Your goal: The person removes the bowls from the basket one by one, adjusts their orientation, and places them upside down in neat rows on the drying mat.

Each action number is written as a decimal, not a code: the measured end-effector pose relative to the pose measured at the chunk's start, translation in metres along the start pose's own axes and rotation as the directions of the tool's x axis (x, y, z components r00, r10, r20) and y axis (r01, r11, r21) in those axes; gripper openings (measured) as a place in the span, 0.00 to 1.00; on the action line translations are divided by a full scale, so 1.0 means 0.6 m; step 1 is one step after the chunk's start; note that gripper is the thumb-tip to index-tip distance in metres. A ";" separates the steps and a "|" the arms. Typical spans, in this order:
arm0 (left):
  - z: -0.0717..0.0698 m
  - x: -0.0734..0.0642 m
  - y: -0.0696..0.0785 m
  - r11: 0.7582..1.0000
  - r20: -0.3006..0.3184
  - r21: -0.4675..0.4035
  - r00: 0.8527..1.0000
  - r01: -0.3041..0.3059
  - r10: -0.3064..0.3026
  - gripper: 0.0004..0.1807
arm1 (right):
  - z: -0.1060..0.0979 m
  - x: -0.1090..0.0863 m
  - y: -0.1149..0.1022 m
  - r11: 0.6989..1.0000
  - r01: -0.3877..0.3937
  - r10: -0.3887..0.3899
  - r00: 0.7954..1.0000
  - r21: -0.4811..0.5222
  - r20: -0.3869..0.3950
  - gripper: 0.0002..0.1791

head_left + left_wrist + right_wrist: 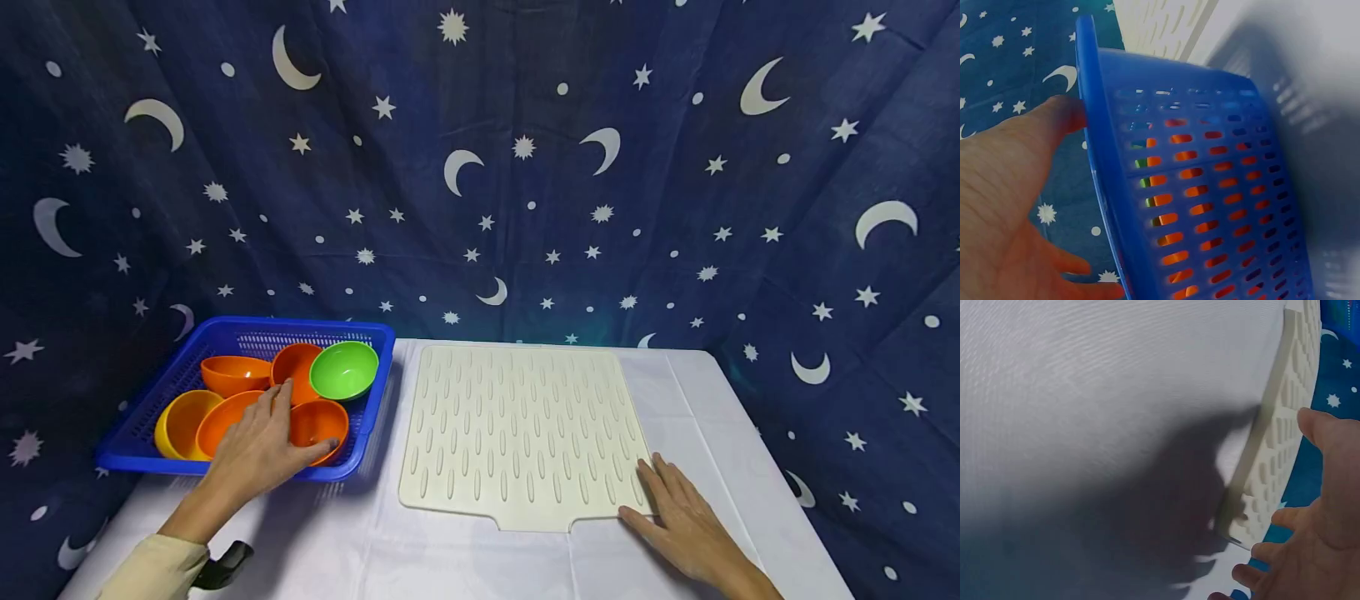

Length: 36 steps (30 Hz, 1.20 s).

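In the head view my left hand (258,446) reaches over the front of a blue plastic basket (378,367), fingers spread. Its thumb overlaps the front right orange bowl (318,419), and its fingertips are close by the back middle orange bowl (294,367). Behind the hand, another orange bowl (221,421) is partly hidden. The left wrist view has the thumb and fingers around the level of the basket's rim. My right hand (686,525), fingers extended, is at the front right corner of a cream ribbed drying mat (525,433). That corner shows beside the fingers in the right wrist view.
Also in the basket are a green bowl (345,372), a yellow bowl (180,425) and an orange bowl (234,375) at the back left. A white cloth (450,567) covers the table. Behind it hangs a dark blue curtain (525,200) with moons and stars.
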<state>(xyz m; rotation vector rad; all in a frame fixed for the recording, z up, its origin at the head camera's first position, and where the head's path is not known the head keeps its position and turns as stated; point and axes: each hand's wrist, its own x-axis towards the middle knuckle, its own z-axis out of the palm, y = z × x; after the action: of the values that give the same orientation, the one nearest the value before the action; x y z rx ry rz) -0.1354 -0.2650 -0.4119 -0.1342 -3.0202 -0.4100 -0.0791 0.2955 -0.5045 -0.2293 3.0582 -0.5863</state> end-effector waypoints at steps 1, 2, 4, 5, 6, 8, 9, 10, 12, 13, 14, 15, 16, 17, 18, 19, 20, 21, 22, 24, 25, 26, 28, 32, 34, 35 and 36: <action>0.000 0.003 -0.001 1.000 0.019 -0.004 1.000 0.013 -0.013 0.67 | 0.002 0.001 0.001 1.000 0.000 0.000 1.000 0.003 -0.004 0.49; 0.000 0.005 -0.002 1.000 0.037 -0.007 0.999 0.024 -0.024 0.69 | 0.004 0.003 0.002 1.000 0.002 -0.002 1.000 0.006 -0.010 0.49; 0.000 0.008 -0.004 0.999 0.066 -0.009 0.997 0.042 -0.042 0.70 | 0.008 0.005 0.004 1.000 0.005 -0.005 1.000 0.009 -0.025 0.50; 0.000 0.008 -0.005 0.999 0.081 -0.007 0.996 0.047 -0.047 0.71 | 0.011 0.005 0.005 1.000 0.002 -0.002 1.000 0.008 -0.025 0.50; 0.001 0.008 -0.006 0.999 0.094 -0.004 0.994 0.052 -0.051 0.71 | 0.013 0.003 0.005 1.000 -0.004 0.004 1.000 0.005 -0.021 0.51; 0.002 0.007 -0.008 0.998 0.116 0.000 0.991 0.063 -0.062 0.73 | 0.016 0.003 0.007 1.000 -0.012 0.011 1.000 -0.015 -0.005 0.53; 0.003 0.006 -0.009 0.998 0.129 0.003 0.989 0.070 -0.070 0.74 | 0.018 0.002 0.008 1.000 -0.016 0.016 1.000 -0.026 0.002 0.54; 0.003 0.005 -0.009 0.997 0.144 0.006 0.986 0.078 -0.078 0.76 | 0.019 0.001 0.009 0.999 -0.019 0.019 1.000 -0.041 0.010 0.55; 0.004 0.005 -0.010 0.996 0.173 0.011 0.980 0.094 -0.094 0.78 | 0.022 0.000 0.013 0.998 -0.025 0.026 0.999 -0.055 0.018 0.57; 0.004 0.006 -0.011 0.995 0.188 0.011 0.977 0.101 -0.101 0.79 | 0.022 0.000 0.014 0.998 -0.029 0.030 0.999 -0.057 0.018 0.58; 0.004 0.008 -0.011 0.994 0.206 0.009 0.973 0.107 -0.106 0.79 | 0.023 0.001 0.016 0.998 -0.030 0.031 0.999 -0.058 0.014 0.59; 0.004 0.010 -0.012 0.994 0.219 0.008 0.970 0.109 -0.108 0.79 | 0.022 0.001 0.017 0.998 -0.033 0.034 0.999 -0.056 0.013 0.59; 0.003 0.013 -0.012 0.994 0.235 0.008 0.966 0.112 -0.110 0.79 | 0.022 0.002 0.018 0.998 -0.038 0.039 0.999 -0.056 0.017 0.60; 0.002 0.015 -0.012 0.994 0.249 0.008 0.962 0.111 -0.110 0.79 | 0.021 0.004 0.018 0.998 -0.041 0.042 0.999 -0.053 0.021 0.61; 0.001 0.018 -0.013 0.994 0.259 0.005 0.960 0.110 -0.108 0.78 | 0.020 0.005 0.019 0.998 -0.044 0.045 0.999 -0.052 0.026 0.61; -0.001 0.022 -0.013 0.994 0.272 0.004 0.957 0.109 -0.106 0.78 | 0.019 0.007 0.020 0.998 -0.046 0.047 0.998 -0.052 0.030 0.61; -0.003 0.025 -0.013 0.994 0.281 0.009 0.954 0.107 -0.105 0.77 | 0.019 0.009 0.020 0.997 -0.048 0.049 0.998 -0.054 0.035 0.61; -0.004 0.028 -0.014 0.994 0.289 0.013 0.951 0.107 -0.106 0.76 | 0.018 0.010 0.020 0.997 -0.050 0.052 0.998 -0.054 0.042 0.61; -0.006 0.030 -0.013 0.994 0.297 0.016 0.949 0.107 -0.107 0.76 | 0.019 0.011 0.020 0.997 -0.050 0.053 0.998 -0.054 0.046 0.61; -0.009 0.034 -0.013 0.994 0.304 0.022 0.946 0.110 -0.111 0.74 | 0.019 0.011 0.020 0.997 -0.051 0.053 0.997 -0.051 0.050 0.61; -0.009 0.035 -0.013 0.994 0.307 0.027 0.945 0.109 -0.112 0.73 | 0.020 0.011 0.020 0.997 -0.051 0.053 0.997 -0.051 0.052 0.61; -0.009 0.035 -0.012 0.993 0.307 0.031 0.945 0.111 -0.115 0.73 | 0.020 0.011 0.020 0.997 -0.051 0.054 0.997 -0.051 0.054 0.61; -0.008 0.035 -0.012 0.993 0.304 0.037 0.945 0.113 -0.119 0.72 | 0.020 0.012 0.020 0.997 -0.051 0.054 0.997 -0.052 0.057 0.61; -0.002 0.038 -0.013 0.992 0.294 0.048 0.948 0.114 -0.123 0.73 | 0.020 0.013 0.020 0.997 -0.058 0.061 0.996 -0.051 0.069 0.61; 0.001 0.041 -0.013 0.993 0.292 0.050 0.949 0.111 -0.121 0.74 | 0.020 0.014 0.021 0.997 -0.062 0.066 0.995 -0.045 0.076 0.61; 0.003 0.043 -0.013 0.993 0.293 0.055 0.949 0.105 -0.117 0.74 | 0.020 0.014 0.022 0.997 -0.064 0.067 0.995 -0.043 0.078 0.61; 0.005 0.045 -0.013 0.993 0.294 0.058 0.949 0.098 -0.111 0.73 | 0.020 0.015 0.022 0.997 -0.065 0.068 0.995 -0.041 0.079 0.61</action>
<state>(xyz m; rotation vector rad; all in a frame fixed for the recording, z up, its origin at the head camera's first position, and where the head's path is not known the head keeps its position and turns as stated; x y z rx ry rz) -0.1633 -0.2698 -0.4140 -0.0350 -3.3421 -0.3619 -0.0892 0.3019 -0.5204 -0.1465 2.9886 -0.5027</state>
